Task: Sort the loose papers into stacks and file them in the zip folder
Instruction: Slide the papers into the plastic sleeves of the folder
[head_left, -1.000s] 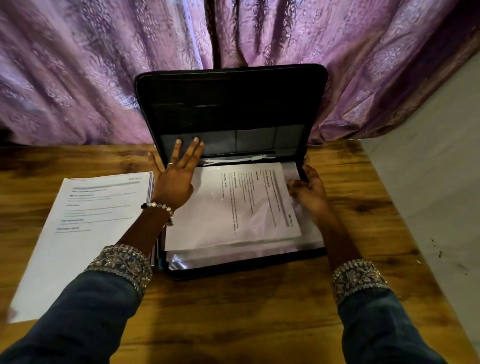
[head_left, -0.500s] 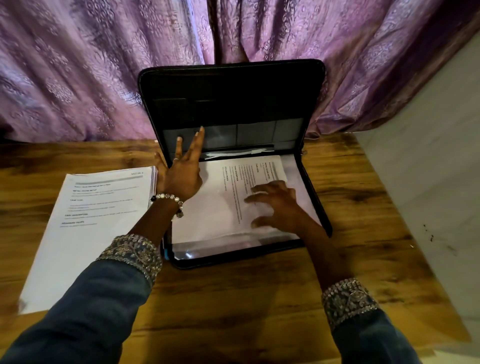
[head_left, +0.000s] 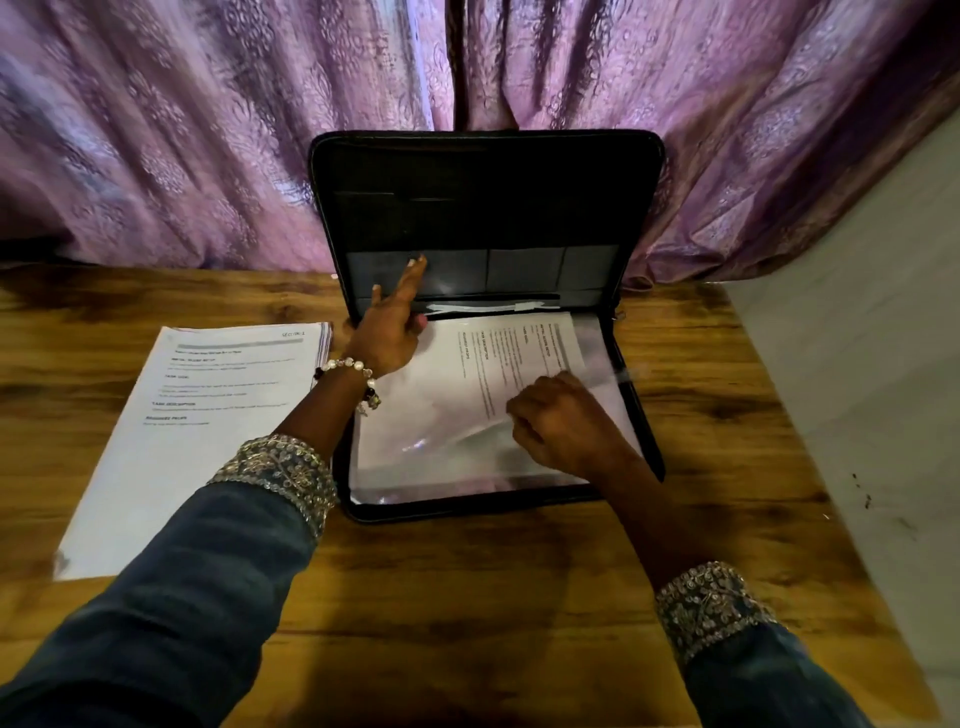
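Her right hand (head_left: 563, 423) pinches a clear sleeve (head_left: 597, 384) over the papers (head_left: 467, 395); thin, floppy, slippery stuff. Her left hand (head_left: 387, 332), fingers spread, steadies the zip folder (head_left: 483, 197) beyond.

Purple curtain (head_left: 208, 130) across the back, shiny, covered in a pale swirling floral print with darker violet folds. The table (head_left: 467, 597) is warm orange-brown wood, streaked with dark grain. The folder (head_left: 488, 197) is black outside and in, with grey pocket panels along the lid. Inside it, a white sheet (head_left: 467, 384) with black printed lines lies under a clear sleeve (head_left: 467, 483) that catches a lilac sheen. The stack of papers (head_left: 182, 441) to the left is white too, black text, one grey bar near the top. Sleeves (head_left: 182, 597) are dark blue-grey, cuffs (head_left: 280, 473) patterned in silver, possibly sequins. A bracelet (head_left: 348, 366) of white beads, a few dark ones. Pale grey wall (head_left: 883, 364) at right.
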